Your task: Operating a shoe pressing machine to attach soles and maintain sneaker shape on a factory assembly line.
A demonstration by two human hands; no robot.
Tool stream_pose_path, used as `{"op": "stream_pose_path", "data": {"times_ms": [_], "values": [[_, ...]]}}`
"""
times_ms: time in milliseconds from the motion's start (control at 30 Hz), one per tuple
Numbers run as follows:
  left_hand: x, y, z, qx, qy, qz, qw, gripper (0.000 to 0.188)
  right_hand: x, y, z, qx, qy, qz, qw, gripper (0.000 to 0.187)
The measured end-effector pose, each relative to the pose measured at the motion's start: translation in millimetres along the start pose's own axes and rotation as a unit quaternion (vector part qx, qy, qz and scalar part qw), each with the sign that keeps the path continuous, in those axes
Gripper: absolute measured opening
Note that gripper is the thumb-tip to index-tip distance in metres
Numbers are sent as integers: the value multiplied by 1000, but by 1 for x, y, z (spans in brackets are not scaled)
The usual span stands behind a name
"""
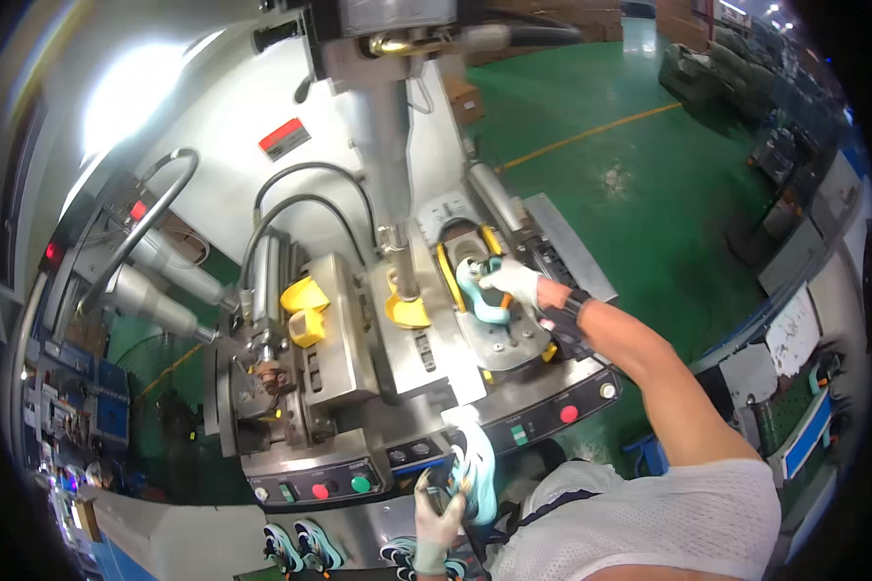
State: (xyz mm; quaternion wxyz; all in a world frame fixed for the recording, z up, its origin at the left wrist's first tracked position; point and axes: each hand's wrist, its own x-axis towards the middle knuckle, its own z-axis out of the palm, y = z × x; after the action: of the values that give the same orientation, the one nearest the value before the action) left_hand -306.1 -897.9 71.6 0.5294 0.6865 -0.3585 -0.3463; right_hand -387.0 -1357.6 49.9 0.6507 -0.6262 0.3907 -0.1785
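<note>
Where the right grip (513, 281) meets the pale blue shoe (491, 312), its gloved fingers are bent onto the upper end, touching it; whether they pinch it or only press, I cannot tell. That shoe sits in the metal holder (518, 351) just left of and below the fingers, its long axis running away from the person, with yellow strips (449, 278) at the holder's sides. The left grip (438, 523), nearer the person, appears clamped on a second shoe (477, 474), thumb and fingers around its dark part, though blur hides the exact contact. This shoe reaches forward from the left grip and a little to its right, its long axis also pointing away from the person, roughly toward the holder. The right hand is therefore the nearer one to the holder, while the second shoe lies between the two grips. Left of the right grip stand a steel column (397, 165) and a yellow pad (407, 310); farther left are more yellow blocks (307, 327). Nearer the person than the right grip is a red button (569, 414). Left of the left grip, on the metal surface (363, 528), rest other shoes (317, 545).
</note>
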Motion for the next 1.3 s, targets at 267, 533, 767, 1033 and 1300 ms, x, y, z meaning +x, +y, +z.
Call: {"op": "stream_pose_path", "data": {"times_ms": [267,533,767,1033,1300], "values": [[-132,-116,-12,-31,255,-206,944,66,100,78,39,-313,214,46,924,51],[-84,-248,19,168,401,-260,862,72,34,19,40,-319,53,7,946,42],[-79,-267,28,77,469,-201,857,74,-190,88,188,-438,-105,-363,816,82],[-94,-256,-25,27,441,-142,886,79,-219,159,234,-671,-95,-240,695,101],[-222,-303,-250,40,582,-79,808,52,-273,202,347,-499,-269,-156,809,95]]}}
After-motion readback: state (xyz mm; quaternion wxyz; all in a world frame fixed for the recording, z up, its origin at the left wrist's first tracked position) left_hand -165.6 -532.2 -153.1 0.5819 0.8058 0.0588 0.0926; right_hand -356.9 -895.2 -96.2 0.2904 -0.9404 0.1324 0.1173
